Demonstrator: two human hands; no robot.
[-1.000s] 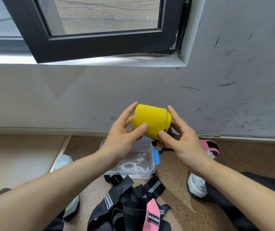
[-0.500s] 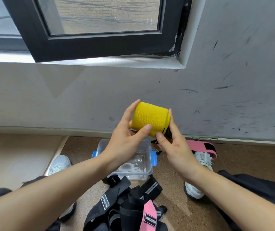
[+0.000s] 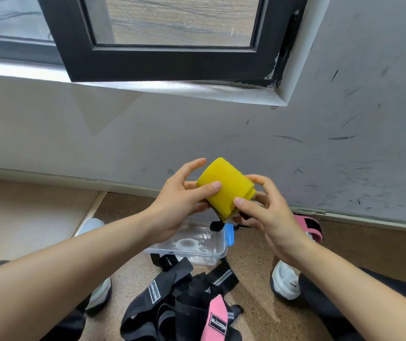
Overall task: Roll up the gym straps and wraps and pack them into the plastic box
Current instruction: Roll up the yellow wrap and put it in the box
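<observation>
Pinching yellow wrap (image 3: 224, 187): left hand (image 3: 181, 201), right hand (image 3: 264, 215) fingers curled.

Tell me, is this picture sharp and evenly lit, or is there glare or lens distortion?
Head view: soft, even daylight; the wide lens bends the window frame and sill; the yellow wrap, left hand and right hand look sharp; the clear plastic box carries small bright reflections, no strong glare.
</observation>
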